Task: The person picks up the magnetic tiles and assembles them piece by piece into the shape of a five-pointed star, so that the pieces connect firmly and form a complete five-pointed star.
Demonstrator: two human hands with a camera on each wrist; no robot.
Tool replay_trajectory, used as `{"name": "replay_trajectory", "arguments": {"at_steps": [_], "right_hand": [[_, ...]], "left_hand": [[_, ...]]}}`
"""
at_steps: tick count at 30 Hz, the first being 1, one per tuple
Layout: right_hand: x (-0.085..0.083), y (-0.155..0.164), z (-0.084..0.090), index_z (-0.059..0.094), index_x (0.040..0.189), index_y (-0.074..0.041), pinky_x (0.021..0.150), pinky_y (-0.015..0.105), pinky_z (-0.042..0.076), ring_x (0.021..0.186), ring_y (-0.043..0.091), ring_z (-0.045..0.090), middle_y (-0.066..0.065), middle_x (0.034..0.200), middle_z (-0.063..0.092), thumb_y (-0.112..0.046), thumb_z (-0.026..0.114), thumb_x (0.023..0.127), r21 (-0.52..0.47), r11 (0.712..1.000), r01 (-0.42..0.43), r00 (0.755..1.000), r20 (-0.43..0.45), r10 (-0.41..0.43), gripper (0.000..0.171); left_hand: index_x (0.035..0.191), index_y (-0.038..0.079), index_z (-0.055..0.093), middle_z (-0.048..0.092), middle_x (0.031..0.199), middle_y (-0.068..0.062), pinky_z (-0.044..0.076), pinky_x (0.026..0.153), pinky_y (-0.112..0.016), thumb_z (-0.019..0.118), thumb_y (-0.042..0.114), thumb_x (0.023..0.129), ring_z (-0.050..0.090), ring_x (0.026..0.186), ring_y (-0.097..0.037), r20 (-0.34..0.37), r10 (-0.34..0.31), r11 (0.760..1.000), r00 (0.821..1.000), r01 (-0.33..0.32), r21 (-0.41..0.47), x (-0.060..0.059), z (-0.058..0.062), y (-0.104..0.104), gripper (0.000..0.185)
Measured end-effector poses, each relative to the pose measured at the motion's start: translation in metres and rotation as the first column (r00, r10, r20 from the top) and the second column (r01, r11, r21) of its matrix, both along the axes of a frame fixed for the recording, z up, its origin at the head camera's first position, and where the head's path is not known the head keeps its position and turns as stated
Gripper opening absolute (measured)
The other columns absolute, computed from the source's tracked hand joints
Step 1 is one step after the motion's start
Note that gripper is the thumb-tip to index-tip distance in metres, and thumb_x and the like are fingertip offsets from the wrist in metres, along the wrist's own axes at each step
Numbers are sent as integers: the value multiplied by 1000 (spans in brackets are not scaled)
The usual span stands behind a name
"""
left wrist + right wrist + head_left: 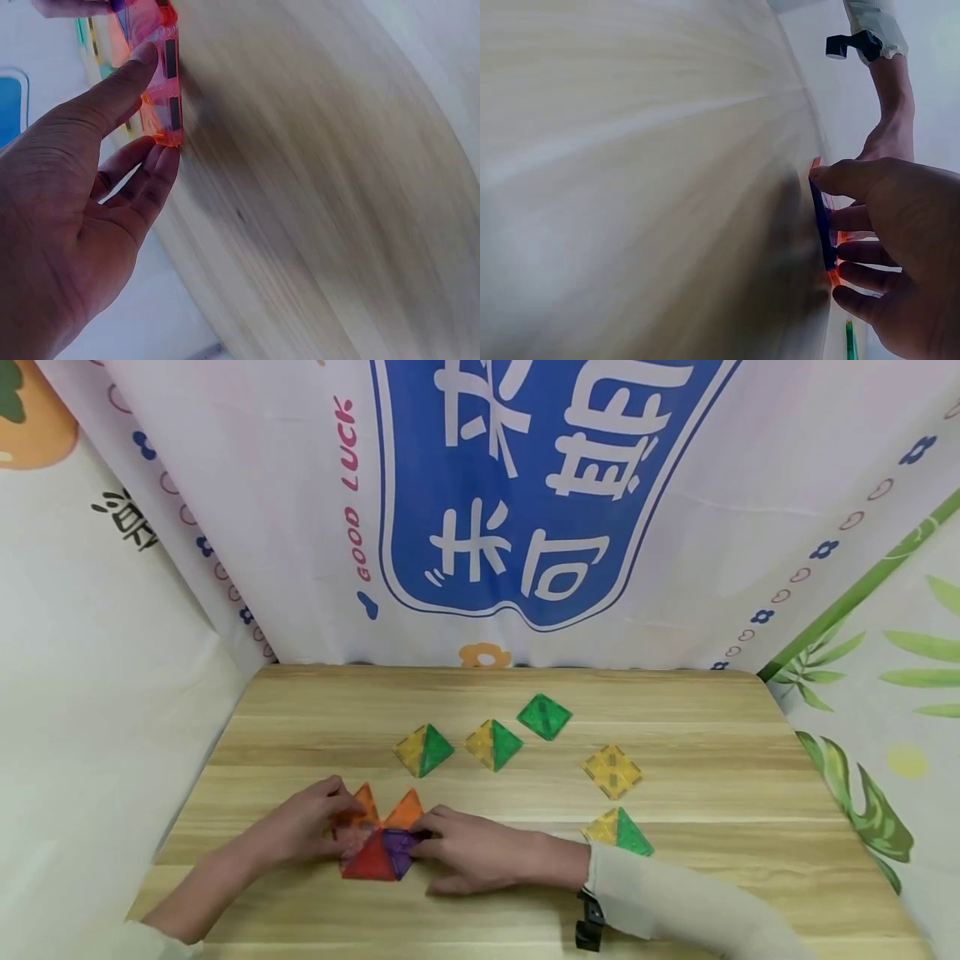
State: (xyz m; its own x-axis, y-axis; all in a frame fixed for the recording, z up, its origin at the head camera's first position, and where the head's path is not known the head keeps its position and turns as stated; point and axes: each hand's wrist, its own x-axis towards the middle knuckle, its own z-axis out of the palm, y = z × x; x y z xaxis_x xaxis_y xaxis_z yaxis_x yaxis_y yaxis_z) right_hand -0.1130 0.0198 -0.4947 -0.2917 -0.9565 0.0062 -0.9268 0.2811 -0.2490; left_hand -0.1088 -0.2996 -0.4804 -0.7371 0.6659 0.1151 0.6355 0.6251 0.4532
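Translucent plastic magnetic tiles, triangular, in several colours, on a pale wooden table (pixel 712 877) set against printed cloth backdrops (pixel 540 485). Item in hand: one part-built tile cluster (pixel 378 839) at the near left of the table, made of two orange triangles standing up at its far side and a red and a purple triangle lying toward the near side; its sides look not yet drawn together into a closed form. Left hand (pixel 311 822): thumb and fingers pinch the pink-orange tile edge at the cluster's left, plainly shown in the left wrist view (pixel 161 82). Right hand (pixel 480 856): fingers curled against the purple tile (pixel 821 225) at the cluster's right edge, thumb above and fingertips below it, grasping. Finished stock, judged complete: two yellow-and-green pyramids (pixel 424 749) (pixel 493 744) toward the far middle, a green pyramid (pixel 544 716) farther right, a yellow pyramid (pixel 612 771) to the right, and another yellow-and-green pyramid (pixel 618 831) near the right forearm; all five stand apart from one another. Outstanding, by estimate: folding up and joining the cluster's four triangles; no loose spare tiles are visible elsewhere. Both wrist views are blurred across the table surface.
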Motion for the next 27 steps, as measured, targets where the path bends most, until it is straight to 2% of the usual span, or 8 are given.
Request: {"name": "replay_trajectory", "arguments": {"at_steps": [5, 12, 20, 27], "right_hand": [[4, 28, -3, 68, 141, -14, 118, 25, 41, 142, 17, 49, 7, 153, 54, -45, 67, 104, -42, 999, 6, 1000, -2, -6, 49], [8, 64, -3, 70, 138, -13, 116, 27, 44, 141, 17, 50, 7, 152, 56, -42, 68, 104, -81, 995, 51, 998, 50, -47, 44], [12, 100, -8, 74, 131, -14, 112, 32, 49, 137, 17, 54, 5, 147, 60, -38, 72, 102, -116, 982, 149, 985, 103, -137, 38], [12, 129, -11, 76, 124, -14, 108, 35, 53, 131, 17, 58, 3, 141, 63, -35, 76, 100, -174, 957, 231, 970, 122, -211, 32]], "left_hand": [[115, 4, 78, 59, 101, 1, 50, 70, -24, 97, 24, 77, 54, 85, -7, 40, -5, 1000, 999, 6, -30, 4, 2, 24, 47], [114, 3, 79, 55, 98, 2, 47, 69, -23, 97, 23, 77, 48, 83, -5, -1, -43, 998, 999, 43, -46, 6, 0, 57, 45], [118, 7, 79, 51, 99, 5, 44, 71, -23, 96, 31, 79, 43, 84, -5, 45, -32, 996, 998, 35, -79, 3, -2, 95, 49], [120, 8, 79, 49, 97, 4, 42, 70, -22, 97, 32, 78, 42, 83, -7, 62, -19, 996, 998, 24, -85, -4, -4, 126, 51]]}}
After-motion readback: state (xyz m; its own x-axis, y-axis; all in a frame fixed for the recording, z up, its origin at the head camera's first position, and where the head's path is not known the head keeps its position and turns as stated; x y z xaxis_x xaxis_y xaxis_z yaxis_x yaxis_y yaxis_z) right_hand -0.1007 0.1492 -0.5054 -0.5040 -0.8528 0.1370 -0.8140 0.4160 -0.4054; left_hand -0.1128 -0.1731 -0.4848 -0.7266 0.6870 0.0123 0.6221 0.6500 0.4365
